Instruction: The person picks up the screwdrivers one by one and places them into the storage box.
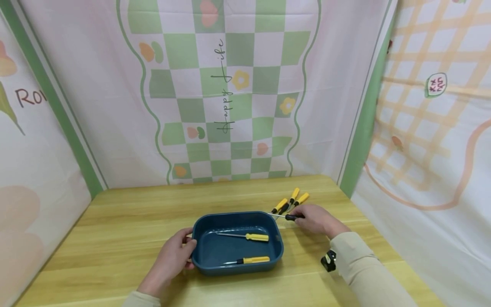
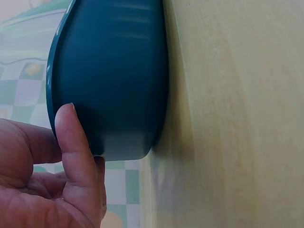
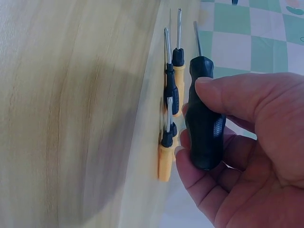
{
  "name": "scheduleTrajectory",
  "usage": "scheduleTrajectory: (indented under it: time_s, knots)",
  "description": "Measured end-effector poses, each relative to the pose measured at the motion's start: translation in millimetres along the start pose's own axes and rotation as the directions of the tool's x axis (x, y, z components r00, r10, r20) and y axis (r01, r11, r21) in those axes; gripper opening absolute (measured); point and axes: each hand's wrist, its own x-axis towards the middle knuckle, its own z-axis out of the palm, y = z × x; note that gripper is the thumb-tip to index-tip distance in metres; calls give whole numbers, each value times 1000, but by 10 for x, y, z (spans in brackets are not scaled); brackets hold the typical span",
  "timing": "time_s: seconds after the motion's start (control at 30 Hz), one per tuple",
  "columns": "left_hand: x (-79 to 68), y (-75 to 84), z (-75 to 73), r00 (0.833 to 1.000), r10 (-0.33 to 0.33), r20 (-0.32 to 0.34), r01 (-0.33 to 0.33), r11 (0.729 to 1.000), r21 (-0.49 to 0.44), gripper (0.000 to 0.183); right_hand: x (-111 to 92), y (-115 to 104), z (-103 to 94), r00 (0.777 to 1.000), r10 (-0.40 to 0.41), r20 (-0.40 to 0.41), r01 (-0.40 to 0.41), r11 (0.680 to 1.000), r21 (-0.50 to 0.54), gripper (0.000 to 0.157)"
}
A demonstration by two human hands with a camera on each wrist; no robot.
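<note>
My right hand [image 1: 315, 219] pinches a screwdriver [image 3: 205, 123] by its black handle between thumb and fingers. Its metal shaft points left, overlapping the tray's back right corner in the head view. Beyond that hand lies a group of screwdrivers with yellow handles [image 1: 279, 206] and one black-handled one [image 1: 284, 208]. My left hand [image 1: 173, 257] holds the left end of a deep blue rectangular tray [image 2: 109, 80], thumb at the rim and fingers against the outer wall. Inside the tray lie a clear-yellow screwdriver [image 1: 257, 237] and a yellow-and-black screwdriver [image 1: 255, 259], both roughly crosswise.
A wooden table [image 1: 134, 230] bears everything. Near the right forearm sits a small black object [image 1: 328, 261] with a light patch. A patterned checkered cloth [image 1: 230, 106] hangs behind the table, with further printed cloths at both sides.
</note>
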Motion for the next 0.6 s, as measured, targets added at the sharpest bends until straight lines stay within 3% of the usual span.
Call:
scheduleTrajectory:
  time_s: [0.6]
  knots:
    - [21,-17,8,1000,0,4,0,1000,-15,48,51,-56,-31,999,-19,-33,19,1000,-2,16]
